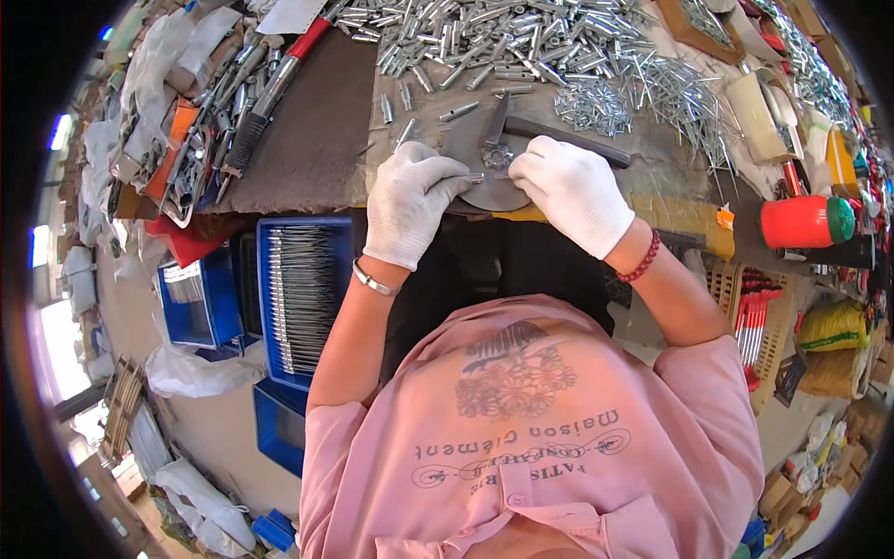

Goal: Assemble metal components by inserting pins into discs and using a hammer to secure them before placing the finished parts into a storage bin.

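My left hand, in a white glove, pinches a short silver metal sleeve that points to the right. Opposite it, my white-gloved right hand has its fingers closed together; whatever they hold is hidden. Both hands are at the bench's near edge, over a round grey metal plate. Behind the plate's middle sits a small cluster of metal parts. A hammer lies just beyond my right hand, its dark handle running to the right. A few loose sleeves lie beyond my left hand.
Heaped metal sleeves cover the bench's far side, with small pins and long thin rods to the right. A red jar with a green lid stands at right. Blue bins holding rods are below left.
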Demonstrator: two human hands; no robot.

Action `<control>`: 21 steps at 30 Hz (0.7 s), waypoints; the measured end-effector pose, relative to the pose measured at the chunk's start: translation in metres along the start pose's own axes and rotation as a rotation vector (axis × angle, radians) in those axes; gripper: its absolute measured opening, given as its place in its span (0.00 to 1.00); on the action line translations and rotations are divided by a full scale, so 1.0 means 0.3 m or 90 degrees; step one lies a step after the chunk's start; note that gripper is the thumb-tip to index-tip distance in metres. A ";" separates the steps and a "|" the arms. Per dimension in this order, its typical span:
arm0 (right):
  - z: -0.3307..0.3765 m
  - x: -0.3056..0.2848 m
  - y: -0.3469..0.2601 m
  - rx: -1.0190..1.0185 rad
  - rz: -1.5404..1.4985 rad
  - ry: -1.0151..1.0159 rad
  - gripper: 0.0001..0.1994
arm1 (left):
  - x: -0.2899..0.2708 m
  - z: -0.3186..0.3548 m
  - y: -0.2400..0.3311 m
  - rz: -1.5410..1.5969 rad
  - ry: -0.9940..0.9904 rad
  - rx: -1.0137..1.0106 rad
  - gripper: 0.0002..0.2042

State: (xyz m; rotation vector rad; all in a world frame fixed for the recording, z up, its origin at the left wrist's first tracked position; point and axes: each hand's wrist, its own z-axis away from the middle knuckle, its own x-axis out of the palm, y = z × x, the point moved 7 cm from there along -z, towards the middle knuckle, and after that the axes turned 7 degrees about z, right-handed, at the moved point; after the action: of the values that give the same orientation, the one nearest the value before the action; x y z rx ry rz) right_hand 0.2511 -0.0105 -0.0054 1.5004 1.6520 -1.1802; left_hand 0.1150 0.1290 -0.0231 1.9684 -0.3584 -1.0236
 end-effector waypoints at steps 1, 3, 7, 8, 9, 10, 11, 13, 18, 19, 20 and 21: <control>-0.002 0.004 -0.002 0.015 0.001 -0.008 0.01 | -0.001 0.000 0.000 0.001 -0.002 0.000 0.10; -0.003 0.014 -0.008 0.034 0.004 -0.017 0.01 | -0.001 0.003 0.014 0.004 -0.007 0.036 0.10; -0.004 0.012 -0.026 0.033 0.005 0.014 0.01 | 0.003 0.007 0.046 -0.041 -0.020 0.096 0.08; -0.004 0.010 -0.028 0.035 0.007 0.018 0.01 | 0.003 0.005 0.048 -0.041 -0.012 0.109 0.07; -0.002 0.010 -0.028 0.037 0.008 0.018 0.01 | 0.002 0.005 0.050 -0.041 -0.004 0.121 0.07; 0.000 0.011 -0.029 0.034 0.014 0.013 0.02 | 0.002 0.006 0.053 -0.039 -0.005 0.122 0.07; 0.001 0.012 -0.028 0.032 0.020 0.009 0.02 | 0.004 0.006 0.055 -0.041 -0.013 0.119 0.06; 0.002 0.015 -0.027 0.031 0.023 0.005 0.02 | 0.008 0.004 0.051 -0.040 -0.022 0.117 0.06; -0.007 0.017 -0.025 0.005 0.021 -0.004 0.03 | 0.013 -0.002 0.023 0.014 -0.016 0.069 0.07; -0.008 0.023 -0.023 0.001 0.020 -0.012 0.03 | 0.015 -0.002 0.020 0.015 -0.015 0.069 0.07; -0.007 0.028 -0.023 -0.002 0.020 -0.021 0.03 | 0.016 0.000 0.011 0.035 -0.011 0.058 0.07; -0.008 0.028 -0.025 -0.002 0.020 -0.023 0.03 | 0.017 0.001 0.002 0.054 -0.007 0.048 0.07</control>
State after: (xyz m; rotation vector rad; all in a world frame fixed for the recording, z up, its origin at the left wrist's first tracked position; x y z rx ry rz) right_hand 0.2427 -0.0043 -0.0101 1.4893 1.6004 -1.1798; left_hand 0.1180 0.1254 -0.0254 1.9968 -0.4894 -0.9797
